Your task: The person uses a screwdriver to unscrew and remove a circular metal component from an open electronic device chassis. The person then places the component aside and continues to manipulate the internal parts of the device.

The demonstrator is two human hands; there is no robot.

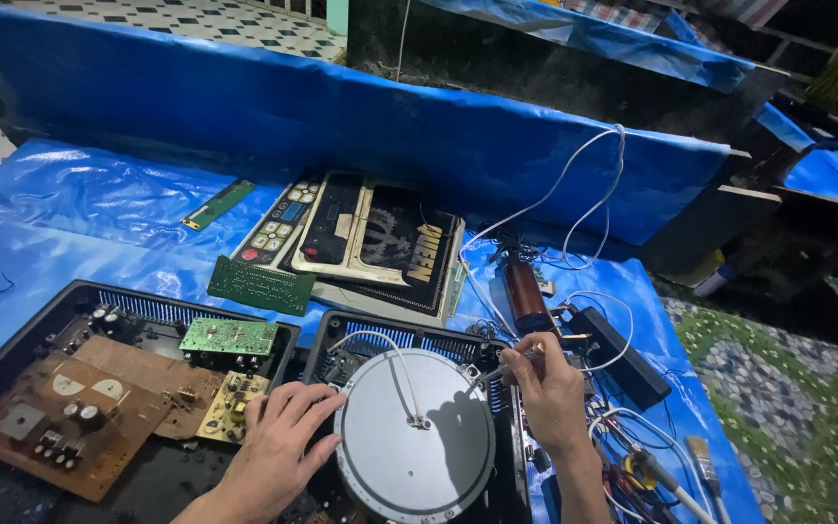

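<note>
On the blue plastic sheet (70, 204) spread over the counter, two opened black appliance housings sit side by side. Over the right-hand housing (380, 335) lies a round, flat, pale grey disc (409, 442), smooth and matte, with a thin white wire (402, 374) arching from its centre up toward the far edge. The left hand (278, 442) rests palm down with fingers spread, touching the disc's left rim and gripping nothing. The right hand (547, 393) is pinched shut on a slim metal tool (506, 366), whose long axis runs nearly level, its tip pointing left toward the disc's upper right edge. I cannot tell what kind of tool it is.

The left housing (60, 320) holds a brown circuit board (70, 417) with small round parts, and a smaller green board (229, 336) sits on it. Farther back lie another green board (261, 285), a narrow green strip (218, 204) and flat, glossy control panels (370, 243) stacked at a slant. Right of the hands are a black oblong box (623, 354), a brown cylindrical part (526, 296), looping white cables (584, 194) and a paintbrush (702, 461).
</note>
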